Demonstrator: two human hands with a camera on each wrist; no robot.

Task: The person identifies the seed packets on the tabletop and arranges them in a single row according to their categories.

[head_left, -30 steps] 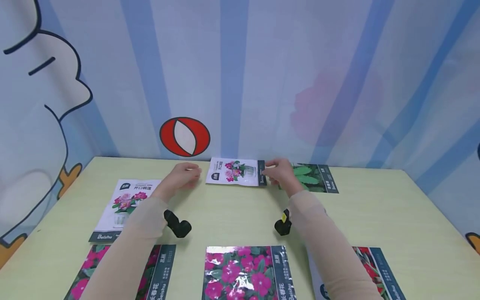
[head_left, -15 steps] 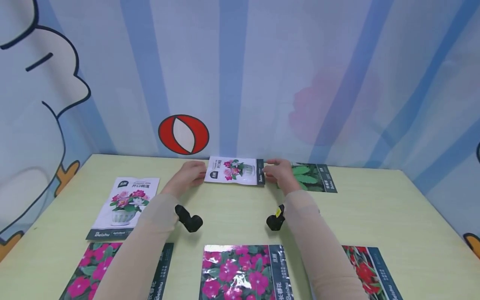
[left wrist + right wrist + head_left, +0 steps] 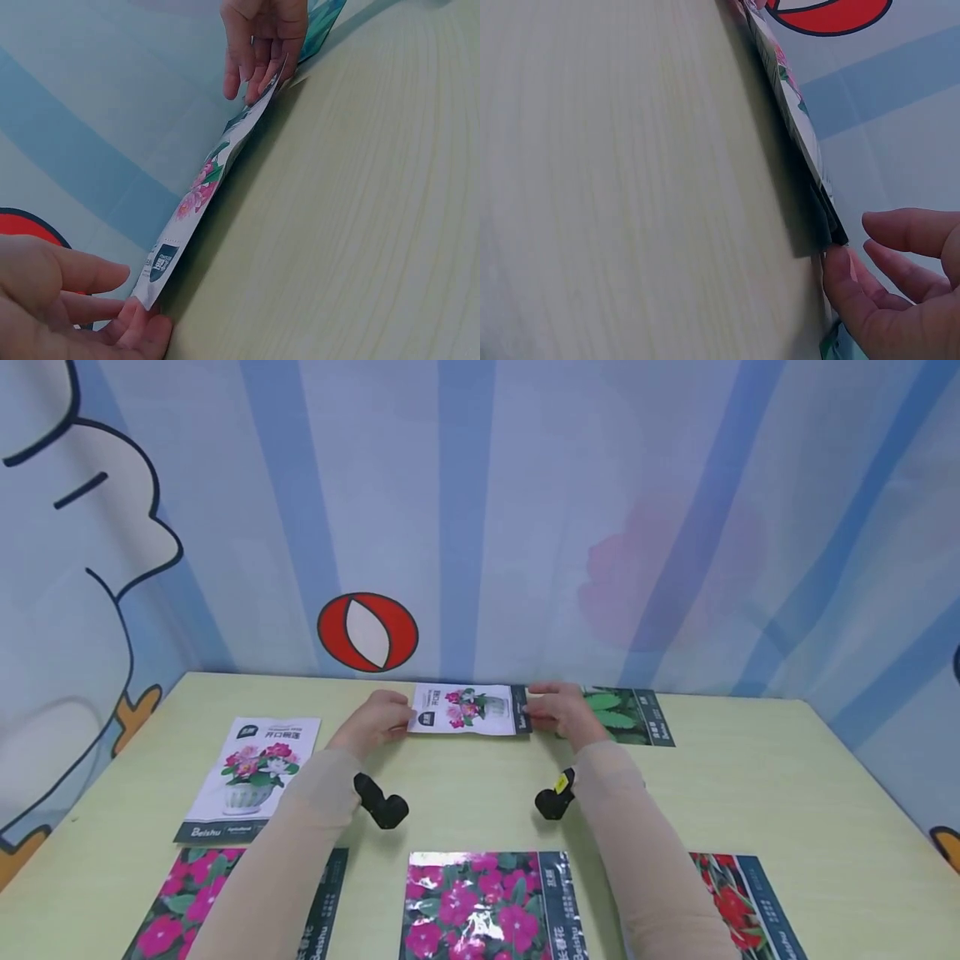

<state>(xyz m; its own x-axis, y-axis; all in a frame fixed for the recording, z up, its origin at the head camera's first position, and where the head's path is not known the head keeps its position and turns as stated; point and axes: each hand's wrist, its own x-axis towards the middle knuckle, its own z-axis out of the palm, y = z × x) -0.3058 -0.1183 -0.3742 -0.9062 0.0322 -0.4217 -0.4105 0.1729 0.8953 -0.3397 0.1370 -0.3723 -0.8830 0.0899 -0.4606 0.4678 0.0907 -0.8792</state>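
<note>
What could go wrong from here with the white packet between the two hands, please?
The white packet might slip or buckle, since the left hand and the right hand meet it only with fingertips at its two ends. The right hand could also nudge the green-leaf packet, which it partly covers in the head view. Lastly, the white packet's far edge might brush the backdrop, being close to it.

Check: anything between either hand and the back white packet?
Nothing visible: left hand and right hand touch opposite ends of the white packet. The green-leaf packet lies beyond the right hand, not between.
</note>
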